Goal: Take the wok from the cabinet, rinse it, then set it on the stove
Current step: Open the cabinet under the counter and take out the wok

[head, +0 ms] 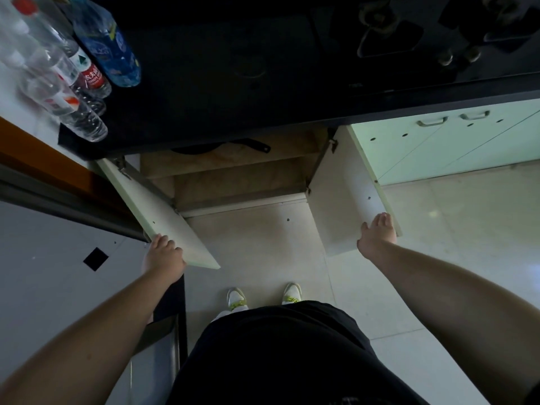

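Observation:
I look straight down at an open base cabinet under a black counter. On its upper shelf the dark wok point(198, 148) shows only its rim, with its black handle point(258, 145) pointing right; the counter edge hides the rest. My left hand point(163, 255) grips the outer edge of the left cabinet door point(163, 217), swung wide. Fingers of my right hand point(377, 236) curl over the edge of the right cabinet door point(344, 200), also swung out. The black gas stove point(409, 33) lies on the counter at top right.
Several plastic water bottles point(87, 68) stand on the counter at top left. Closed pale green cabinet doors with metal handles point(453, 135) are to the right. A grey appliance or panel point(58, 273) stands close on my left. My feet in white shoes point(263, 296) are on the tiled floor.

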`<state>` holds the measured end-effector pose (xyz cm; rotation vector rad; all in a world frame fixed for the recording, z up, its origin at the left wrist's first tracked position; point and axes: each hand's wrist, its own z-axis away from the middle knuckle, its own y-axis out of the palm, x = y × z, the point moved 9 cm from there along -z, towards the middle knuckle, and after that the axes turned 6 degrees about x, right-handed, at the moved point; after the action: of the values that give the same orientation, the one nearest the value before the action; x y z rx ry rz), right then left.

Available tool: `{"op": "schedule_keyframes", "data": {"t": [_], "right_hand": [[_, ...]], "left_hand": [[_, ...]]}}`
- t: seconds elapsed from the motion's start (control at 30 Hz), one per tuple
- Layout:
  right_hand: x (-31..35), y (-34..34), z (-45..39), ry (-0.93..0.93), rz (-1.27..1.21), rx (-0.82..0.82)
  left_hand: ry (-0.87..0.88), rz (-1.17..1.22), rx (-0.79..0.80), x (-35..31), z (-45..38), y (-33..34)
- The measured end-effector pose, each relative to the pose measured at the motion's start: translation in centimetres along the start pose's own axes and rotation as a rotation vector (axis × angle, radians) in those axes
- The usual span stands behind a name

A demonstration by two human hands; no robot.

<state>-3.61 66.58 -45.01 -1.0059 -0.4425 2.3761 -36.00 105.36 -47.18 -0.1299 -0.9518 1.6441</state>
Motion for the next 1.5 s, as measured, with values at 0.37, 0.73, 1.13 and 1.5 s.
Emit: {"op": "schedule_keyframes", "data": {"t": [0.37,0.73,1.13,1.5], "right_hand": [[3.5,-2.1,1.1,-0.096,0.022,-0.011],[12.7,-9.6,7.1,-0.395,-0.07,-0.26],[22.5,-15.2,15.0,-0.449,-0.144,-0.338],[25.4,-18.3,18.5,-0.437,-0.195,-0.405]], "left_hand": [[-0.102,0.063,0.085,1.4,2.2,2.4],[-0.198,0.12,0.222,5.1,5.5,7.7],[-0.148,0.062,0.171,11.8,7.4,12.8],[-0.133,-0.016,0.118,12.4,6.8,10.3]]}}
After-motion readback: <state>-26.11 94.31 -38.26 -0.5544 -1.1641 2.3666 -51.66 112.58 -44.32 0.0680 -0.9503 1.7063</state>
